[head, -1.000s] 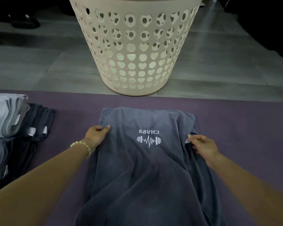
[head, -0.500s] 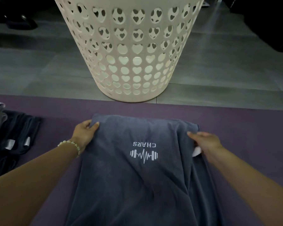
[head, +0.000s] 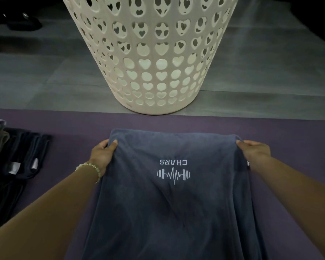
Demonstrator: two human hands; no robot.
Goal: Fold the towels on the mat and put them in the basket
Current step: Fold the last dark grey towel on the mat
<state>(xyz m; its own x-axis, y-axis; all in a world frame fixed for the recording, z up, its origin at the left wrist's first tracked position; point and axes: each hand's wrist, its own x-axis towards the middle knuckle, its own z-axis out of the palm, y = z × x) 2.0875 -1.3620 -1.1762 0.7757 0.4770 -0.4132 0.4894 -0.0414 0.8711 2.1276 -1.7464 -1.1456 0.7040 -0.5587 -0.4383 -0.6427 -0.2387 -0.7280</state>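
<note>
Fold barely begun, I'd say: L hand (head: 101,156) & R hand (head: 255,152) fingers (head: 113,143) each pinch a far corner of the towel (head: 173,199), stretched btwn them on the mat (head: 279,128); basket (head: 152,62) stands just beyond the fingers, other towels (head: 24,156) piled left of L fingers, none binned yet afaict.

a dim indoor room, likely a home or a gym's laundry corner. the floor (head: 270,76) is laid with large grey tiles, and a purple mat (head: 289,147) is spread over it. a cream plastic laundry basket (head: 152,53) with heart-shaped holes stands at the mat's far edge. folded towels (head: 24,152) sit stacked at its left edge; the grey towel (head: 158,212) bears a dumbbell logo (head: 173,174).
</note>
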